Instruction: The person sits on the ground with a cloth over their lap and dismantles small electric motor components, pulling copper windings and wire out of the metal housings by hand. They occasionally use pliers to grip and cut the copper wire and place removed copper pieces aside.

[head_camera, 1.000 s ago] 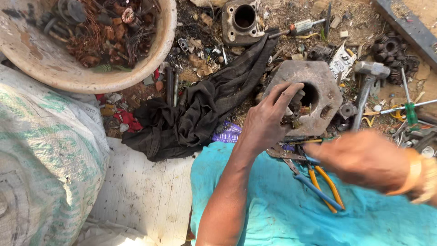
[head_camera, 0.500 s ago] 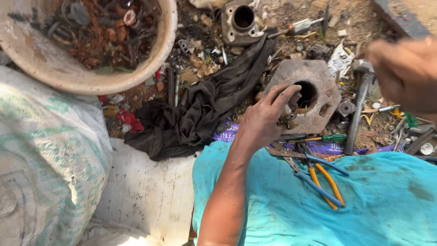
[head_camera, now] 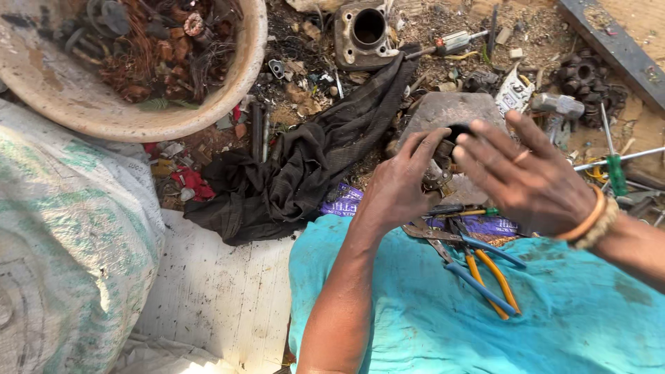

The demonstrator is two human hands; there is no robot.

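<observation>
My left hand [head_camera: 400,185] rests its fingertips on a flat grey metal block with a round hole [head_camera: 450,114], at a small dark part by the hole. My right hand [head_camera: 521,173], with an orange bangle at the wrist, hovers spread over the same block and holds nothing that I can see. Whether the left fingers pinch the small part is unclear. Just below the hands lie pliers with blue and orange handles [head_camera: 481,266] and snips on the turquoise cloth [head_camera: 429,312] over my lap.
A black rag [head_camera: 291,173] lies left of the block. A large tan basin of copper wire scrap [head_camera: 138,62] is at top left, a woven sack [head_camera: 62,235] at left. A grey cylinder casting [head_camera: 366,31], screwdrivers [head_camera: 613,166], a hammer [head_camera: 557,105] and gears [head_camera: 585,76] litter the dirt.
My right hand went from my lap up to the right, then came back down over the metal block. The left hand stayed on the block.
</observation>
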